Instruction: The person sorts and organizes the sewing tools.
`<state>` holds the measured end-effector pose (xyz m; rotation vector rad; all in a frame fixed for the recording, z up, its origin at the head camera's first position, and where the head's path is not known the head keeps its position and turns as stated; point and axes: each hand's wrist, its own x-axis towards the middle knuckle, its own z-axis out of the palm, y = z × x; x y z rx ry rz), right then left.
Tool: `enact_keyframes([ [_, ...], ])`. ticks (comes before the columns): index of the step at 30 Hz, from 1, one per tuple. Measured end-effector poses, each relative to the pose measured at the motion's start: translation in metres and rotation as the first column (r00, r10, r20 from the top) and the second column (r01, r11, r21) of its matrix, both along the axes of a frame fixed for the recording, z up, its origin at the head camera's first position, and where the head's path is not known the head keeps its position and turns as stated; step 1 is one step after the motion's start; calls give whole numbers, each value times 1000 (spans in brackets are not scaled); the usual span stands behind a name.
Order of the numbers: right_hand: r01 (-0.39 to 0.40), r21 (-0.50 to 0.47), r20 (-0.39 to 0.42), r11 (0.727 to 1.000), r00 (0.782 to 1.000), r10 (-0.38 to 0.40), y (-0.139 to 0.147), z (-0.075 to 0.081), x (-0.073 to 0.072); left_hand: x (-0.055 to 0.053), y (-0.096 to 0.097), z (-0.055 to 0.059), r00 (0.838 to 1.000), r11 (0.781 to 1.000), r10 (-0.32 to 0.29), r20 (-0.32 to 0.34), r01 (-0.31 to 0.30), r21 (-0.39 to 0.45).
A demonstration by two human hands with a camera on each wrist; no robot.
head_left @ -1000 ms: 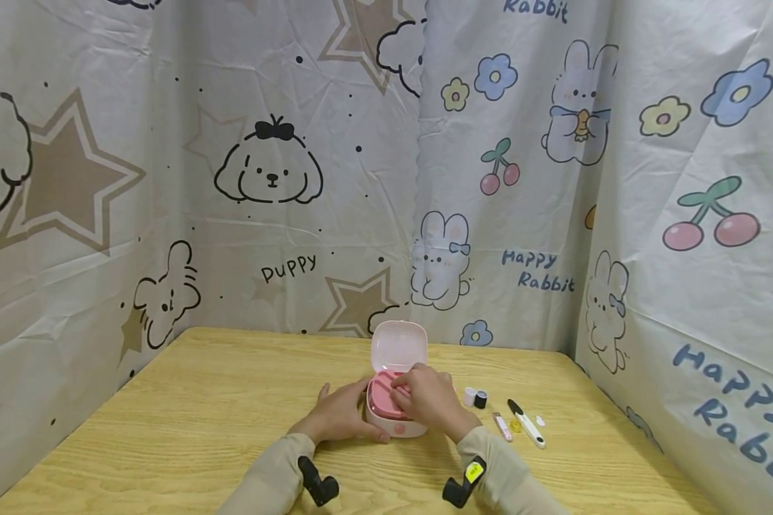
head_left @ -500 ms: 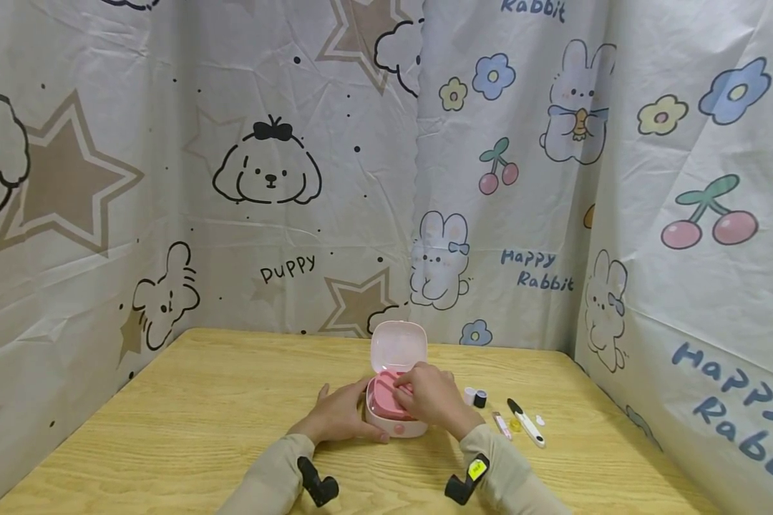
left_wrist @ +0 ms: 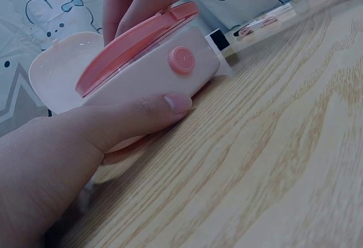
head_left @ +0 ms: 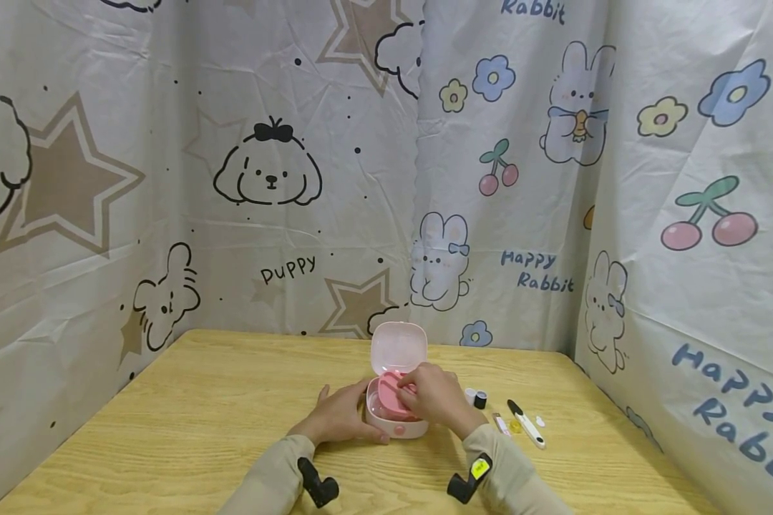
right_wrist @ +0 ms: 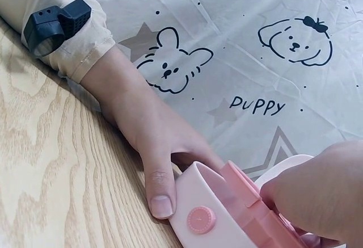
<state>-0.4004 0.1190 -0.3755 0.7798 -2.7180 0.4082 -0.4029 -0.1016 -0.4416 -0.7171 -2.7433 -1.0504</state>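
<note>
A small pale pink box (head_left: pixel 414 430) stands on the table with its lid (head_left: pixel 399 346) raised at the back. My left hand (head_left: pixel 340 415) grips its left side, thumb along the front wall near the round pink button (left_wrist: pixel 181 60). The curled fingers of my right hand (head_left: pixel 439 395) pinch a darker pink inner tray (head_left: pixel 390 398). That tray tilts, its left side up and partly out of the box. In the right wrist view, a gap shows between the tray and the box's left wall; compartments show in the tray. My right fingertips are partly hidden.
Right of the box lie a white spool (head_left: pixel 469 395), a black spool (head_left: pixel 480 400), a small pink-and-white strip (head_left: pixel 502 425), a yellow round item (head_left: pixel 514 426), a black-and-white slim tool (head_left: pixel 526 424) and a small white piece (head_left: pixel 540 420). A printed curtain (head_left: pixel 264 236) surrounds the wooden table (head_left: pixel 200 429).
My right hand has shifted slightly right, drawing the pink tray with it; the gap at the box's left side has widened. My left hand has stayed on the box.
</note>
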Motion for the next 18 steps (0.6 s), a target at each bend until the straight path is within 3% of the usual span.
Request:
enact_keyframes([
  [10, 22, -29, 70, 999, 997, -20, 1, 4, 1, -3, -2, -2, 1000, 999, 9, -12, -9, -35],
  [18, 16, -21, 58, 1000, 998, -15, 4, 4, 0, -4, -1, -3, 1000, 1000, 12, -5, -12, -27],
])
